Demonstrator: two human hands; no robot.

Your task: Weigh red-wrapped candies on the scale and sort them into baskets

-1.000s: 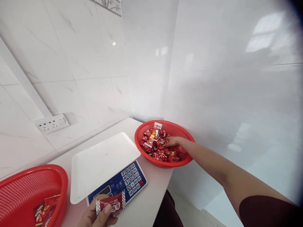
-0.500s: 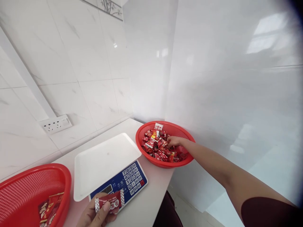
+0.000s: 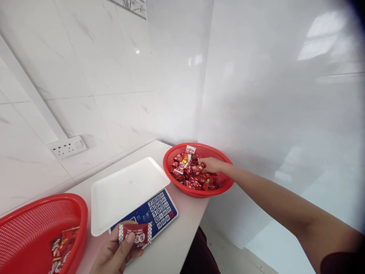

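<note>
Over the table (image 3: 173,234), left grip (image 3: 118,252) pinches red packet (image 3: 141,236).

Single head-camera view, forward and down from close above the white table (image 3: 185,219) toward pale walls (image 3: 179,83)

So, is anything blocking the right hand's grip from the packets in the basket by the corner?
Nothing visible is. The right hand's grip is inside the red basket, right at the red packets. The forearm passes over the rim, so the basket's wall isn't in the way.
</note>
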